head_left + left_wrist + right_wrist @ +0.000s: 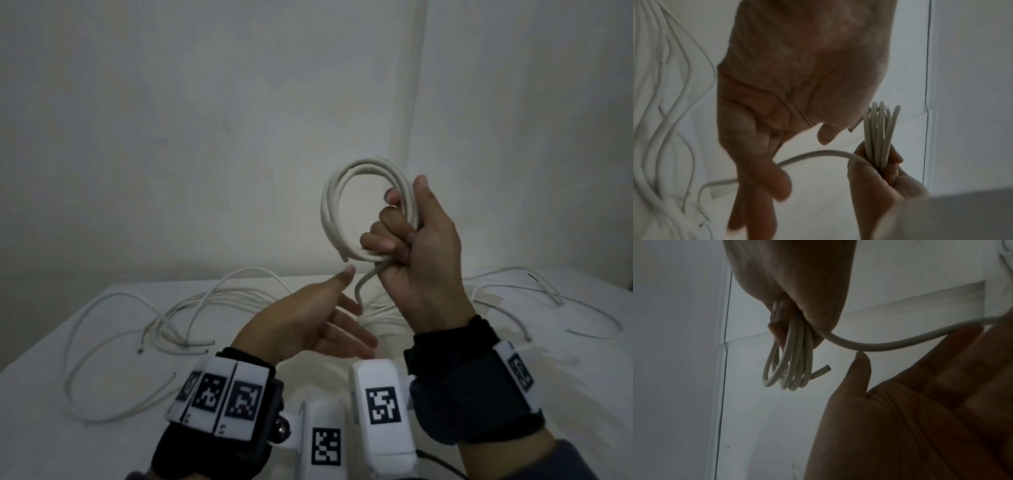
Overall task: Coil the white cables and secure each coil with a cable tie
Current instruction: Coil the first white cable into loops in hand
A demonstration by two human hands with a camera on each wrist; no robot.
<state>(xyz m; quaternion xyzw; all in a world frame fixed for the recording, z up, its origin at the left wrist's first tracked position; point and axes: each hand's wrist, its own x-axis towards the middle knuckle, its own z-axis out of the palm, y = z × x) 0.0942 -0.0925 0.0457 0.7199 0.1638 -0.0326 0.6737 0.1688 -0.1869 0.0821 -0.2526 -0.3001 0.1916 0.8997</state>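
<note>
My right hand grips a coil of white cable of several loops, raised upright above the table. The coil hangs from the right fist with one cut end sticking out. A loose tail drops from the coil toward my left hand, which is open with straight fingers just below and left of the coil. The tail runs across the left hand's fingers, and the thumb tip touches it from below. I see no cable tie.
Several loose white cables sprawl over the white table at the left and middle, and more cables lie at the right. A plain white wall rises behind the table.
</note>
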